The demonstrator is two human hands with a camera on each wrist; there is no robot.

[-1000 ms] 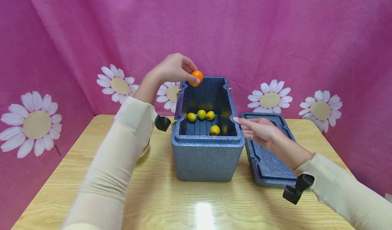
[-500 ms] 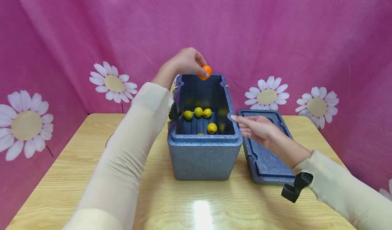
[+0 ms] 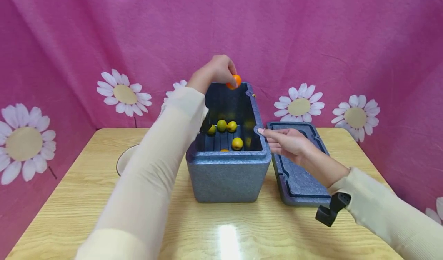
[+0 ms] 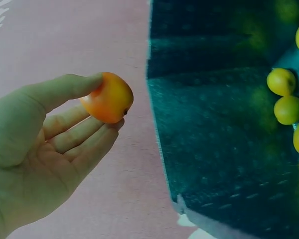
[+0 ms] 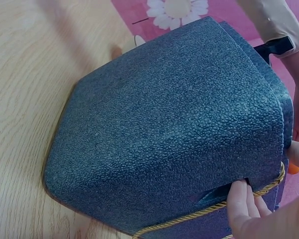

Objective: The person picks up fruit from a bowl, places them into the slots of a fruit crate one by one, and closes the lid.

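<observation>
Between thumb and fingertips, my left hand (image 3: 221, 68) pinches a round orange fruit (image 4: 108, 99) with a small dark spot at its end. In the head view it overlaps the far end of a deep grey foam box (image 3: 226, 181). Several yellow-green round fruits (image 3: 237, 144) lie on the ribbed floor inside, and a bit of orange shows behind the near wall. My right hand (image 3: 288, 142) grips the box's right side. Its thumb rests on the rim notch, while the fingers (image 5: 236, 199) reach into a slot by a yellow twisted rope (image 5: 204, 213).
The box's grey lid (image 3: 306, 181) lies flat on the wooden table (image 3: 194, 233), close to the right wall. A pale round dish with a dark rim (image 3: 122, 160) is mostly hidden behind my left sleeve. A pink floral curtain (image 3: 311, 33) stands behind.
My left hand has carried the orange fruit rightward, from the far left corner of the box toward the middle of its far end. My right hand keeps its hold on the rim.
</observation>
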